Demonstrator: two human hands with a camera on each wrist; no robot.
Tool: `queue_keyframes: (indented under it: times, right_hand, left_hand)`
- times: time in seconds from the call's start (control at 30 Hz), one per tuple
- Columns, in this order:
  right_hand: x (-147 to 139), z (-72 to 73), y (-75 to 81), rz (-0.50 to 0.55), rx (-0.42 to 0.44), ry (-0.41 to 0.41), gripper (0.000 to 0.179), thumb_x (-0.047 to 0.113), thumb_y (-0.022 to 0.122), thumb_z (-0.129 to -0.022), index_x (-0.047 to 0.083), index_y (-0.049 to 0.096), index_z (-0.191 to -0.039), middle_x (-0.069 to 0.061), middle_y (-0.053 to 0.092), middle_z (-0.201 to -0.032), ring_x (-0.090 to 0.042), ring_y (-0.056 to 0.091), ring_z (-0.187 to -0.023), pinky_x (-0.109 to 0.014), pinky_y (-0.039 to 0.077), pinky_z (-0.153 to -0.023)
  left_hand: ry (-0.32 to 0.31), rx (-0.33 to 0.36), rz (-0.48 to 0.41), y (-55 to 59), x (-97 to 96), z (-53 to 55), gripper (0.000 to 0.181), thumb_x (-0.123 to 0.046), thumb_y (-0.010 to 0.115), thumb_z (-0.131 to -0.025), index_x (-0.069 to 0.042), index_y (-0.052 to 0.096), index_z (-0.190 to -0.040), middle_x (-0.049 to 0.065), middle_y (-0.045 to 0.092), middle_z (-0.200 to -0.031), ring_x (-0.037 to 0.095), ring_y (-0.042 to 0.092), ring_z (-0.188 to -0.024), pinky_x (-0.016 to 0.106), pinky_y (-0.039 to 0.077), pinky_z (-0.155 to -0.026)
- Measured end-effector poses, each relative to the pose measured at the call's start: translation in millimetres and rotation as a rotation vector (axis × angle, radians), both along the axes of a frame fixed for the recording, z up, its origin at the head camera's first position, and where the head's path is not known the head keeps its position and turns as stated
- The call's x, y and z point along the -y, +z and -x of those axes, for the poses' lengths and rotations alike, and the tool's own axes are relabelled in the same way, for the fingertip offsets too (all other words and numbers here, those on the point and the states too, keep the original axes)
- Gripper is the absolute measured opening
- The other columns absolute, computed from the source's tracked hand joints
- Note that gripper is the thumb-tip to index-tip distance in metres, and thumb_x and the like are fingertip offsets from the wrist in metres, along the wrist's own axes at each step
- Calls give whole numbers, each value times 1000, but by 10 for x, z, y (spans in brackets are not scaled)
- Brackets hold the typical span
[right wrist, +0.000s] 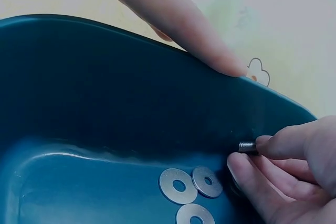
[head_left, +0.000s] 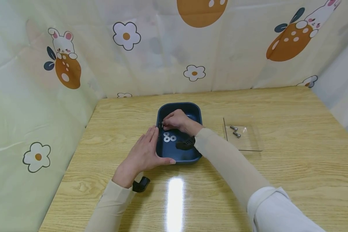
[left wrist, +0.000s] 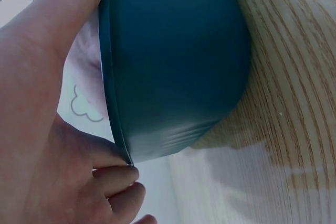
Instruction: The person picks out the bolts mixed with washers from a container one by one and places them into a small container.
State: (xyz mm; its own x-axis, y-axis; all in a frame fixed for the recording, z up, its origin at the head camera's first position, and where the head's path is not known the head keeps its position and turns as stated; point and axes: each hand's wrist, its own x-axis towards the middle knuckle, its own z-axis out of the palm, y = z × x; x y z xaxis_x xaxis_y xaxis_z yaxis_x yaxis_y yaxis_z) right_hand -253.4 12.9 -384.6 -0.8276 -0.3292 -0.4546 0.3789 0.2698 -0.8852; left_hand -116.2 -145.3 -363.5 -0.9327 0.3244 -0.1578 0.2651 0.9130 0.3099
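Note:
A dark blue plastic bin [head_left: 179, 161] stands on the table. My left hand [head_left: 143, 149] rests against its near left corner, fingers straight along the left rim and thumb along the front rim. Inside the bin, my right hand [head_left: 178, 120] pinches a small metal screw [right wrist: 247, 147] near the left wall, between thumb and fingertips. Only the screw's threaded end shows; the rest is hidden by the fingers. Three flat metal washers [right wrist: 178, 185] lie on the bin floor beside the right hand.
Right of the bin lies a clear plastic tray [head_left: 250, 141] with two metal screws [head_left: 236, 134] in it. A patterned cloth [head_left: 162, 64] hangs behind the wooden table [head_left: 293, 167]. Black camera mounts [head_left: 141, 184] sit at both wrists.

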Motion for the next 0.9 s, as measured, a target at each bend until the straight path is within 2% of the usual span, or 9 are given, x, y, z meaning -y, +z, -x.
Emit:
queue_keyframes:
  times: [0.2, 0.57, 0.9]
  right_hand:
    - [-64, -5, 22, 46, 18, -7, 29, 3, 62, -96, -6, 64, -123, -23, 70, -113, -27, 74, -95, -35, 59, -89]
    - [-210, -9, 146, 162, 80, 15, 34, -2, 56, -97, -11, 57, -130, -32, 63, -124, -38, 65, -116, -41, 54, -99]
    - [-379, -39, 232, 172, 31, 60, 35, 2, 55, -99, -12, 57, -131, -28, 64, -122, -22, 73, -94, -40, 55, -98]
  left_hand:
    - [-2, 4, 3, 4, -25, -1, 129, -79, 67, -72, -2, 10, -158, 15, 9, -167, 28, 11, -155, 47, 17, -126]
    - [19, 19, 10, 14, -42, -4, 130, -81, 65, -70, -4, 10, -159, 13, 8, -168, 28, 11, -156, 47, 16, -126]
    - [23, 24, 11, 7, -47, -20, 131, -82, 65, -70, -4, 10, -159, 14, 9, -168, 29, 11, -155, 47, 16, -126]
